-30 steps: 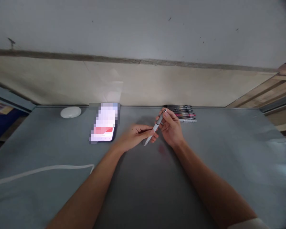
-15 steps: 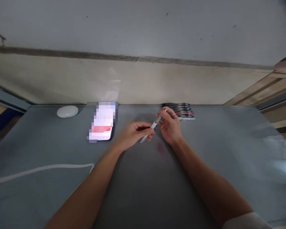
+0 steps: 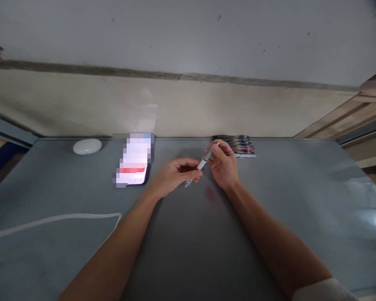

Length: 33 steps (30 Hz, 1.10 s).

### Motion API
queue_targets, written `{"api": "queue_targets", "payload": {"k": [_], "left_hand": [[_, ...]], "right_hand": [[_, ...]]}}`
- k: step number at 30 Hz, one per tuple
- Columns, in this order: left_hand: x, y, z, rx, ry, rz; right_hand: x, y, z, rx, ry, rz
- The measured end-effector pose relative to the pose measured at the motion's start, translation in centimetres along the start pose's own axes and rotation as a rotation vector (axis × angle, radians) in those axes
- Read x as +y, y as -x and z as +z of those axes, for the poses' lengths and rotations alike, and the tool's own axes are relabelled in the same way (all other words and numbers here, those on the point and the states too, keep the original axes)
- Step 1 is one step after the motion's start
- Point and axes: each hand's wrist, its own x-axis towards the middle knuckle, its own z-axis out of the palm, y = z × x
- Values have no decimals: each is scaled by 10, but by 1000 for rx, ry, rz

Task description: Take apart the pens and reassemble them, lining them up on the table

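Between my hands a white pen [image 3: 202,163] is held slantwise above the grey table [image 3: 181,234]. My left hand [image 3: 178,174] pinches its lower part between thumb and fingers, and the pen's clear lower end pokes out below them. Around the upper, greyish part my right hand [image 3: 223,164] is closed, with the silvery tip showing above the thumb. Just behind the right hand lies a row of several pens [image 3: 242,146], mostly dark, one with red and a white one nearest; the hand hides their left ends in part.
Left of my hands lies a phone [image 3: 134,161] with a lit, blurred-out screen. A white oval case [image 3: 87,146] sits at the far left near the wall [image 3: 188,106]. A white cable [image 3: 62,217] runs across the table's left side to my left forearm.
Both hands keep their hold on the pen, almost unmoved. The view has shifted very slightly, so things on the left appear a little further left.
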Motion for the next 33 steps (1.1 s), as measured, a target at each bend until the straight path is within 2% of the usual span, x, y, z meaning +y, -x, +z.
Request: {"api": "queue_targets", "payload": {"k": [3, 7, 9, 17, 21, 27, 33], "left_hand": [[2, 1, -2, -42, -17, -5], [2, 3, -5, -160, 69, -59], [1, 3, -6, -188, 100, -84], [0, 0, 0, -29, -7, -21], [-1, 0, -1, -35, -36, -3], [0, 1, -5, -159, -10, 22], [-7, -1, -2, -37, -21, 3]], "right_hand": [[-1, 1, 0, -31, -1, 25], [-3, 4, 1, -105, 9, 84], [-4, 4, 1, -101, 15, 79], [1, -1, -1, 7, 7, -8], [1, -1, -1, -12, -16, 18], [-3, 3, 0, -134, -42, 79], [-1, 0, 0, -46, -62, 7]]}}
